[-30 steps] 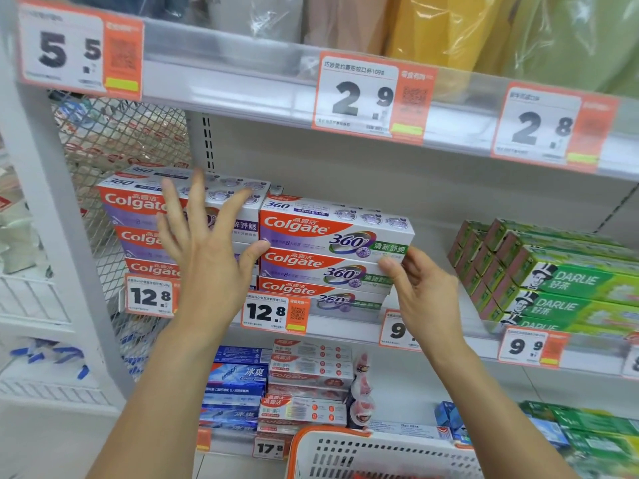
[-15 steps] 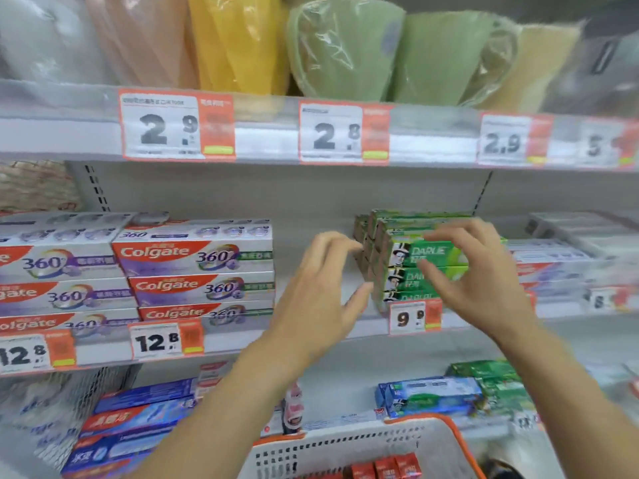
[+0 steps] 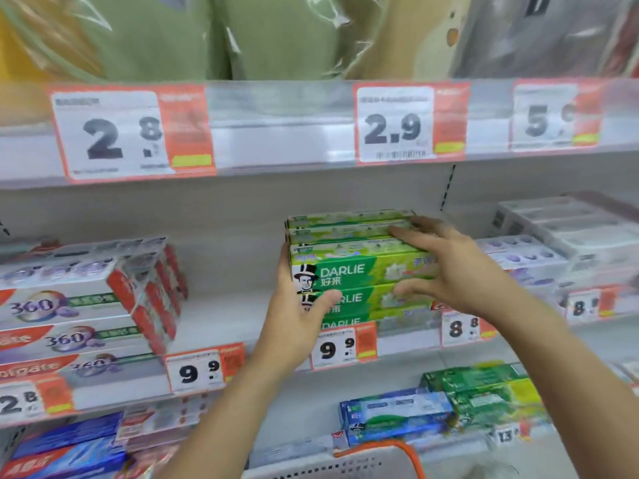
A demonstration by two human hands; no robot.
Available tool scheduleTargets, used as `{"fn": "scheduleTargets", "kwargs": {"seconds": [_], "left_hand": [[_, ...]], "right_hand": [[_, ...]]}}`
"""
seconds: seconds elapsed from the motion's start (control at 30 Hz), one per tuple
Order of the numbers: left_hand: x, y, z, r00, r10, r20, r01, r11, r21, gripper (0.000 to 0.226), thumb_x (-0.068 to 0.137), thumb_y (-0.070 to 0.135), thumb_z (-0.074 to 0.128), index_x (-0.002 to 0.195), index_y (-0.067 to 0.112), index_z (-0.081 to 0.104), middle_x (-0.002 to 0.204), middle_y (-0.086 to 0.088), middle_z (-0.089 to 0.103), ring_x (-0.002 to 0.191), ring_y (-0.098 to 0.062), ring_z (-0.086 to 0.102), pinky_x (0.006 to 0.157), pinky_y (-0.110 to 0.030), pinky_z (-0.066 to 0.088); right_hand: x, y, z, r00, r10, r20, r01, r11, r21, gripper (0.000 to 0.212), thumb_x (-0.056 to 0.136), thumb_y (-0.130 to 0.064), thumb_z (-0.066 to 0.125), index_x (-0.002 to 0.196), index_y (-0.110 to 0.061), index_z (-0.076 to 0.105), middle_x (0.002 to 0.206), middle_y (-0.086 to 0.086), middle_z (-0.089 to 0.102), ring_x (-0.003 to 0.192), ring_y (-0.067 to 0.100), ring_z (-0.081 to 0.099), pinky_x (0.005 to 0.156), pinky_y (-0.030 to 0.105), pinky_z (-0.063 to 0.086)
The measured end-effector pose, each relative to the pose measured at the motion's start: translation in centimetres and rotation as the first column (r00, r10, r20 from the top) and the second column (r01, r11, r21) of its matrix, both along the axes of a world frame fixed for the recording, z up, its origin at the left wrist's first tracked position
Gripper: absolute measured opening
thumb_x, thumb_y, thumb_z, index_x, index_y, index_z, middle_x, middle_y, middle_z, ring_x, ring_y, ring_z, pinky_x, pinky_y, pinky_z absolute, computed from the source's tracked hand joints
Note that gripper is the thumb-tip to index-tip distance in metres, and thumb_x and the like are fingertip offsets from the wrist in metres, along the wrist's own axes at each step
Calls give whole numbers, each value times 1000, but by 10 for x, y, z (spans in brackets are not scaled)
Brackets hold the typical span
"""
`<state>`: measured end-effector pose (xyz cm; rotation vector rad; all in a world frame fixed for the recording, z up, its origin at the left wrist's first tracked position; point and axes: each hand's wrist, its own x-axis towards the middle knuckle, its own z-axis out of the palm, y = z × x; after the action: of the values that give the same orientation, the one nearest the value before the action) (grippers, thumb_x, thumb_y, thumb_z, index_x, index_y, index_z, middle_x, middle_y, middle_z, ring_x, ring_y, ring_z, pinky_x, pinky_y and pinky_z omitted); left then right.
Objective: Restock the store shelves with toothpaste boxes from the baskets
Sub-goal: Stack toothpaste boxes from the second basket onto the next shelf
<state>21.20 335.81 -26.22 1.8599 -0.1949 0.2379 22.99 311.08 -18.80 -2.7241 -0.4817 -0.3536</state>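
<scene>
A stack of green Darlie toothpaste boxes [image 3: 359, 267] stands on the middle shelf [image 3: 269, 369], above the 9.9 price tag. My left hand [image 3: 294, 326] presses flat against the stack's left end, with the thumb lying across the front of a lower box. My right hand [image 3: 460, 271] is spread over the right part of the stack, fingertips touching the top box and the front faces. Neither hand holds a loose box. The white basket with an orange rim [image 3: 408, 451] shows at the bottom edge; its contents are hidden.
Colgate 360 boxes [image 3: 69, 305] are stacked at the left of the same shelf, with a gap between them and the Darlie stack. White and purple boxes [image 3: 525, 257] sit to the right. Blue boxes [image 3: 394, 416] and green ones lie on the shelf below. Bagged goods fill the shelf above.
The view swung right from the Colgate stack to the Darlie stack. Both hands moved along and now touch the green boxes, left hand at the left end, right hand on top and front.
</scene>
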Motion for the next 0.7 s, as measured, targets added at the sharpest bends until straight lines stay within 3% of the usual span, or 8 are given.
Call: {"fn": "scheduleTargets", "kwargs": {"seconds": [0.13, 0.23, 0.27, 0.33, 0.43, 0.53, 0.63, 0.7], "left_hand": [[-5, -9, -2, 998, 62, -6, -63, 995, -79, 79, 92, 16, 68, 153, 33, 22, 134, 13, 60, 118, -7, 62, 98, -30, 54], [-11, -14, -2, 997, 73, -6, -73, 989, -127, 79, 93, 14, 66, 154, 36, 20, 137, 13, 59, 118, -4, 60, 102, -39, 52], [-12, -13, 0, 998, 62, -7, -62, 991, -122, 79, 93, 16, 67, 154, 36, 20, 137, 13, 59, 117, -2, 60, 102, -37, 51], [-10, -8, 3, 999, 47, 15, -46, 995, -84, 79, 90, 25, 72, 152, 35, 24, 138, 13, 58, 119, -3, 59, 104, -35, 49], [-3, 2, 12, 1000, -1, 12, 1, 999, -40, 89, 78, 39, 82, 147, 36, 26, 137, 13, 58, 122, -7, 59, 104, -39, 50], [0, 3, 18, 996, -86, -23, 85, 994, -63, 91, 76, 25, 85, 146, 35, 28, 126, 14, 64, 110, -2, 66, 87, -23, 57], [0, 1, 17, 996, -89, -6, 87, 990, -115, 92, 79, 12, 82, 149, 32, 26, 122, 15, 66, 105, 0, 67, 78, -14, 54], [0, -1, 14, 997, -79, 0, 78, 986, -147, 90, 81, 9, 80, 149, 32, 26, 121, 15, 67, 105, -1, 68, 79, -15, 55]], "right_hand": [[-4, 3, 9, 999, -16, -41, 16, 1000, 7, 85, 59, -58, 83, 137, -47, 51, 144, 3, 39, 108, 21, 63, 106, 35, 42], [-11, 2, 1, 1000, 9, -17, -8, 998, 62, 84, 59, -74, 66, 137, -47, 51, 142, -3, 37, 77, 15, 71, 96, 43, 52], [-11, -1, -3, 1000, 12, -5, -12, 998, 60, 86, 61, -80, 60, 140, -46, 50, 143, -3, 36, 80, 17, 71, 93, 45, 54], [-8, -3, -5, 1000, -1, 26, 2, 998, -65, 95, 63, -88, 51, 147, -44, 40, 151, 1, 32, 113, 26, 63, 98, 52, 50], [2, 1, 13, 999, -13, -41, 2, 968, -250, 122, 51, -90, 60, 154, -47, 10, 166, -1, 4, 152, 32, 6, 117, 61, 24], [21, 14, 41, 971, 0, -238, -77, 947, -313, 143, 44, -77, 81, 151, -52, -10, 165, -5, -19, 151, 26, -20, 121, 59, 4], [36, 39, 55, 914, -32, -404, -157, 891, -426, 146, 46, -74, 84, 148, -53, -19, 163, -8, -25, 150, 23, -22, 121, 59, -2], [36, 49, 46, 927, -29, -374, -175, 849, -498, 137, 56, -74, 79, 150, -51, -17, 164, -8, -21, 152, 25, -17, 120, 62, -3]]}}
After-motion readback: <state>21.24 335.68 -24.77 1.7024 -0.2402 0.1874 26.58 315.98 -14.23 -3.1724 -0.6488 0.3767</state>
